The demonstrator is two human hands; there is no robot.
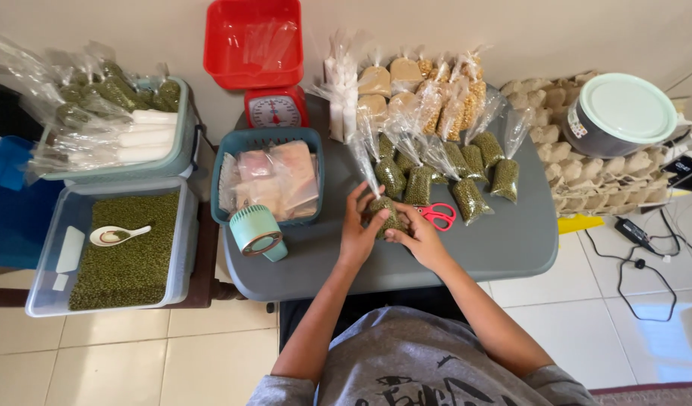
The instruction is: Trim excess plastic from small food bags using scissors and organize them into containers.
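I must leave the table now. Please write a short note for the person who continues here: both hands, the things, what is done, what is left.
Left hand and right hand: both grip one small bag of green beans on the grey table, its top unsealed.
Red scissors lie beside the right hand.
Done: a row of filled bags behind.
Left: many loose beans in the clear tub, with a spoon.

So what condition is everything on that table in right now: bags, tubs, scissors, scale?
Small bag of green beans: filled, held by left hand and right hand.
Row of bean bags: filled, standing upright.
Red scissors: lying flat, unheld.
Clear tub: open, full of green beans.
White spoon: resting on the beans.
Red scale: tray nearly empty.
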